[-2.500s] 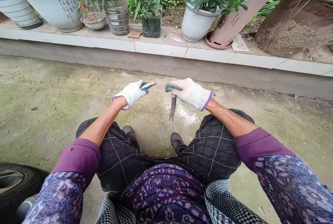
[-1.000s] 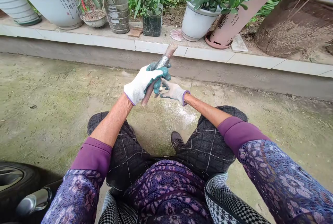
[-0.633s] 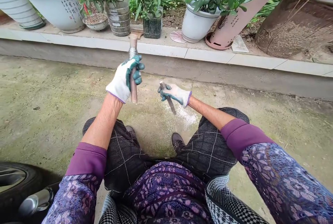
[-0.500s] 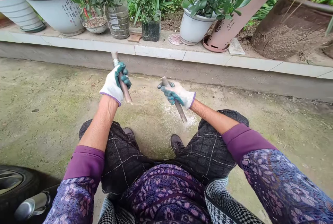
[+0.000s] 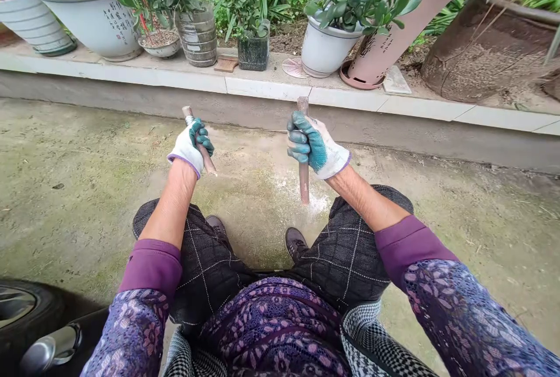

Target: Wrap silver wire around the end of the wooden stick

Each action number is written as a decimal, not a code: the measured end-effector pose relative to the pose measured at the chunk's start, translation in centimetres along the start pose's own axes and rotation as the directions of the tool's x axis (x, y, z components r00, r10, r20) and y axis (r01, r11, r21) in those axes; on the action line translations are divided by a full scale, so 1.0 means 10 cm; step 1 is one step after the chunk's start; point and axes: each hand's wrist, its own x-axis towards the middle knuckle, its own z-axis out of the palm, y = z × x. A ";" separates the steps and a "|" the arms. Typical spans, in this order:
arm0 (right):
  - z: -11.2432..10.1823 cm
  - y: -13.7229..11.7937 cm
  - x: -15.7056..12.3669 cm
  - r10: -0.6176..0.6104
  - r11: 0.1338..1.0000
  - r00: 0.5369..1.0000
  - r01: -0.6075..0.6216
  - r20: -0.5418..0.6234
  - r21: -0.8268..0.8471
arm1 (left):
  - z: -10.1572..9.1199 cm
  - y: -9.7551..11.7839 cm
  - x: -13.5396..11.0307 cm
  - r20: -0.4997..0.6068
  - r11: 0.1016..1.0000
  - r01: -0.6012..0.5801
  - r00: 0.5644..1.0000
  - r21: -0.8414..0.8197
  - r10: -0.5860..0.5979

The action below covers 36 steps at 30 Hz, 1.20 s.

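My left hand [image 5: 191, 145], in a white glove with a green coated palm, is closed around a short wooden stick [image 5: 209, 163]. That stick slants, and something pale is wound around it near its upper end. My right hand [image 5: 318, 146], gloved the same way, grips a second short wooden stick [image 5: 304, 185], which stands nearly upright in the view. Both sticks are held above the ground, apart from each other. A faint thin line seems to run between the two hands; I cannot make out what it is.
Ahead runs a low tiled ledge [image 5: 266, 88] with potted plants, among them a white pot [image 5: 328, 47] and a tall pink pot [image 5: 380, 44]. White powder [image 5: 321, 205] lies on the concrete ground [image 5: 245, 202]. A wheel [image 5: 26, 307] is at lower left.
My right hand has risen and shifted right, turning its stick from a slant to nearly upright. My left hand has come down slightly toward me. Both still hold their sticks.
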 end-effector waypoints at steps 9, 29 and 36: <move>-0.05 -0.18 -0.22 -0.065 0.997 0.997 0.067 0.042 -0.049 | 0.13 -0.15 -0.06 -0.089 0.993 -0.066 0.993 0.097 0.074; -0.15 -0.06 0.37 -0.158 0.973 0.973 0.123 -0.171 -0.197 | 0.68 -0.93 -0.47 0.478 -0.422 -0.576 0.817 0.700 -0.322; -0.50 0.48 0.60 -0.225 0.700 0.952 0.009 -0.208 -0.714 | 0.65 -0.75 -0.70 0.571 -0.170 -0.574 0.818 0.801 -0.074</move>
